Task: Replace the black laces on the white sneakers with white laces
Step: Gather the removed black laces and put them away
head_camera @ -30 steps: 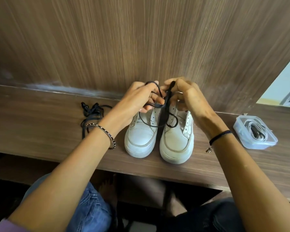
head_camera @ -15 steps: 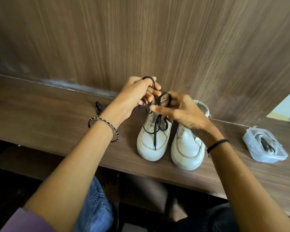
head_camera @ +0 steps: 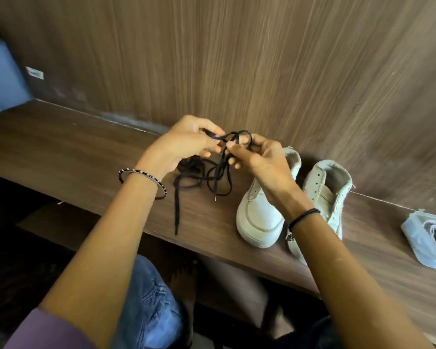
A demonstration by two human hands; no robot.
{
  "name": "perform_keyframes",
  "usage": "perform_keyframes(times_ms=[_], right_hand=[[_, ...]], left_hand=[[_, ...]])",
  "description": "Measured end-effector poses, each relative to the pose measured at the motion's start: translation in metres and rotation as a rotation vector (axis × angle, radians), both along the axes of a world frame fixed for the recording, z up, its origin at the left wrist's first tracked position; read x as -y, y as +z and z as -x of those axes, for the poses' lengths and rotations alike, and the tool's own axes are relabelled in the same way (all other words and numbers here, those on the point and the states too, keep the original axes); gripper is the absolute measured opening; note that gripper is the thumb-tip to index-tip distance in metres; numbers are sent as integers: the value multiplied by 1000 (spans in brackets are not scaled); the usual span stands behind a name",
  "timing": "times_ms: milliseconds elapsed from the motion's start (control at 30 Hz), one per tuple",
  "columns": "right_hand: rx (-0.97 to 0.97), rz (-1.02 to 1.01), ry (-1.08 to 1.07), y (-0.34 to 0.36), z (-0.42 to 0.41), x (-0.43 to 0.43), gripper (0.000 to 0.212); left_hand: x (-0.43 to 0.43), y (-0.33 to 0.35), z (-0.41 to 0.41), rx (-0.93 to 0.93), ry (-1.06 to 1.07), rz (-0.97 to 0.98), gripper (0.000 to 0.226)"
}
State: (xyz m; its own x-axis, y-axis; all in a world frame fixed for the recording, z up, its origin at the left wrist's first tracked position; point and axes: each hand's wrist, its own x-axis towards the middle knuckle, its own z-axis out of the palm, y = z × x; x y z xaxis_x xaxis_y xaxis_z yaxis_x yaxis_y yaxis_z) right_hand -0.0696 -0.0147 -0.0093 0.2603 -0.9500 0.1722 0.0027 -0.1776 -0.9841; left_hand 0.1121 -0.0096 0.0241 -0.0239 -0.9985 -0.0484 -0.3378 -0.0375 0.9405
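Observation:
Two white sneakers stand side by side on the wooden shelf, the left sneaker (head_camera: 258, 217) partly behind my right wrist, the right sneaker (head_camera: 330, 190) with bare eyelets. My left hand (head_camera: 186, 142) and my right hand (head_camera: 257, 157) meet to the left of the shoes, above the shelf. Both pinch a black lace (head_camera: 219, 172), whose loops and one tip hang down between them. Another black lace (head_camera: 184, 182) lies in a heap on the shelf just below my hands, one end trailing toward the front edge.
A clear plastic tub (head_camera: 428, 238) holding white laces sits at the right end of the wooden shelf (head_camera: 73, 152). A wood-panel wall (head_camera: 237, 59) rises right behind the shoes. My knees in blue jeans (head_camera: 149, 311) are below the shelf's front edge.
The black lace has come off the left sneaker and now hangs free between my hands. Both hands moved left, away from the shoes, over the heap of the other lace.

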Motion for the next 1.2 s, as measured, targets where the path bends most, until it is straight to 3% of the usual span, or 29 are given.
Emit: perform_keyframes(times_ms=[100, 267, 333, 433, 633, 767, 900, 1000, 1100, 1200], right_hand=[[-169, 29, -5, -11, -18, 7, 18], [-208, 5, 0, -24, -37, 22, 10], [-303, -10, 4, -27, -40, 29, 6], [-584, -2, 65, -29, -41, 32, 24], [-827, 232, 7, -25, -34, 38, 37], [-1004, 220, 142, -23, -30, 38, 74], [-1205, 97, 359, -22, -41, 24, 132], [-1323, 49, 434, -28, -52, 14, 148], [-1263, 55, 366, -36, -59, 14, 141], [-1102, 95, 200, -40, -58, 20, 112]], left_hand=[[3, -10, -18, 167, 32, -32, 28], [15, -26, -35, 346, 76, -9, 30], [17, -31, -42, 486, 36, -35, 45], [18, -40, -54, 722, -58, -189, 70], [24, -55, -65, 836, -176, -330, 116], [23, -56, -59, 975, -242, -416, 141], [25, -52, -50, 1048, -318, -404, 130], [26, -49, -41, 1071, -278, -354, 106], [24, -48, -35, 903, -219, -264, 73], [23, -50, -31, 649, -285, -239, 38]])
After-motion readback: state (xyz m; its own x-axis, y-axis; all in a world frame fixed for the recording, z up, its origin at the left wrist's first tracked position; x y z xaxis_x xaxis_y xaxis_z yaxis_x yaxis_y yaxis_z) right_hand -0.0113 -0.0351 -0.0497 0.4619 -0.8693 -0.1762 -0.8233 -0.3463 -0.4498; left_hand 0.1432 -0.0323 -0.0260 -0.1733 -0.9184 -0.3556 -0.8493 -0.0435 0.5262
